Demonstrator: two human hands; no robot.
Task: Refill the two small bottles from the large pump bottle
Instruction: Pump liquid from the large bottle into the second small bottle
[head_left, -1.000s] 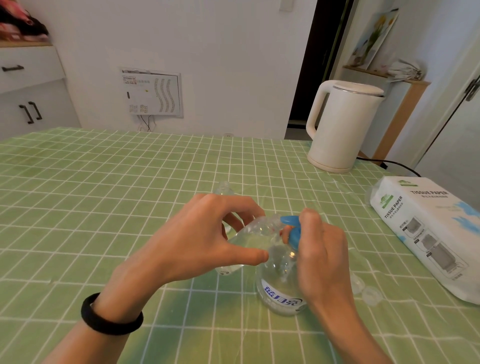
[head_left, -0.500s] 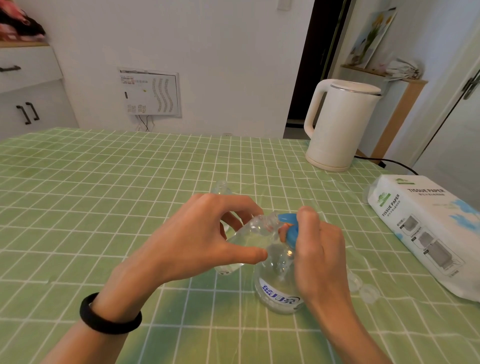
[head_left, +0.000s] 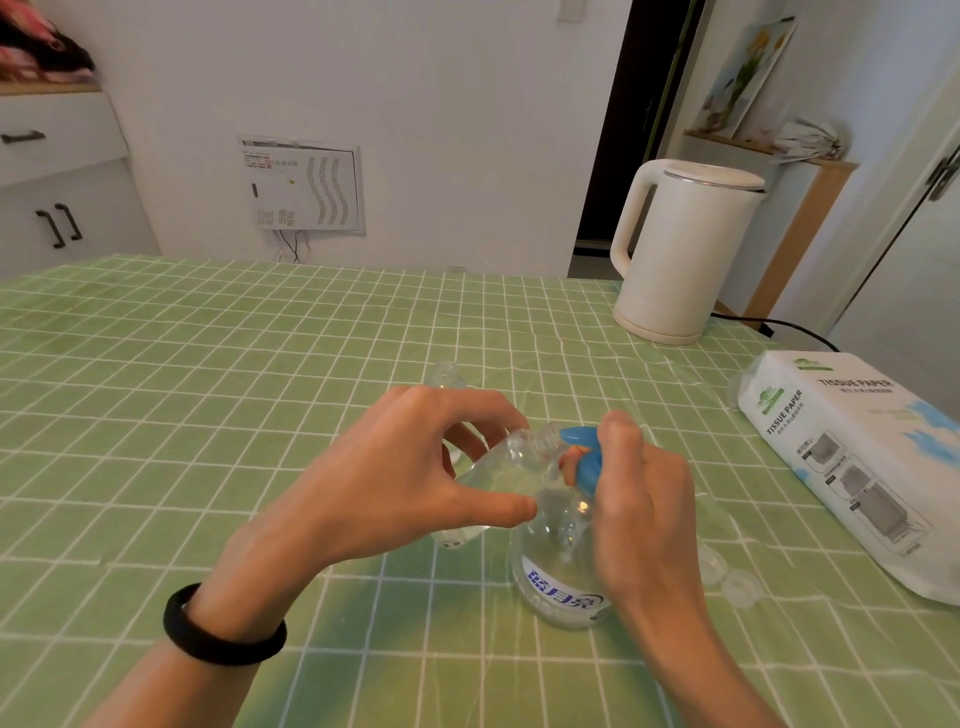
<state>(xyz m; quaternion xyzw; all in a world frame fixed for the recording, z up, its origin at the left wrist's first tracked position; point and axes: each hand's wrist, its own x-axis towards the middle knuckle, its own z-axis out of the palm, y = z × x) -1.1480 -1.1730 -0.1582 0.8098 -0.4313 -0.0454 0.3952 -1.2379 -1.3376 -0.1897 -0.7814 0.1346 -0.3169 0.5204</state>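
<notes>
My left hand (head_left: 410, 483) holds a small clear bottle (head_left: 511, 465), tilted with its open neck up against the blue pump head (head_left: 584, 457) of the large clear pump bottle (head_left: 558, 582). That large bottle stands on the green checked tablecloth (head_left: 208, 395) and carries a blue-lettered label. My right hand (head_left: 641, 499) wraps over the pump head from the right, fingers pressing on it. A second small clear bottle (head_left: 448, 375) stands upright just behind my left hand, mostly hidden by it. Two clear caps (head_left: 727, 579) lie to the right of the large bottle.
A white electric kettle (head_left: 680, 249) stands at the back right, its black cord trailing to the right. A pack of tissue paper (head_left: 857, 462) lies along the table's right edge. White cabinets stand at the far left.
The hands and bottles keep the same hold. The pump head and my right fingers shift only slightly over the small bottle's neck.
</notes>
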